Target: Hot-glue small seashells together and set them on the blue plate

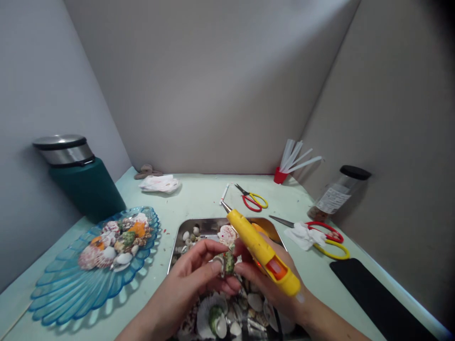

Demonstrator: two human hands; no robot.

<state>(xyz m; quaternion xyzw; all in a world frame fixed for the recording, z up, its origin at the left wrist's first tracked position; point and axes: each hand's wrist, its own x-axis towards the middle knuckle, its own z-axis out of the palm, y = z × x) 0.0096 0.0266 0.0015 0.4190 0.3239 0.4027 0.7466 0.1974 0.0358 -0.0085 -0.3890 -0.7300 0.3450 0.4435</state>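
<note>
In the head view, my left hand pinches a small green-and-brown shell between thumb and fingers. My right hand holds a yellow hot glue gun, its metal nozzle pointing up and away to the left. The right fingertips also reach the same shell from the other side. Both hands are above a metal tray filled with assorted shells. Near the front of the tray, a large white shell has smaller green and white shells lying in it.
Left: a blue scalloped dish of shells and a green bottle. Behind: tissues, small scissors and a red cup of glue sticks. Right: larger scissors, a clear jar and a black flat object.
</note>
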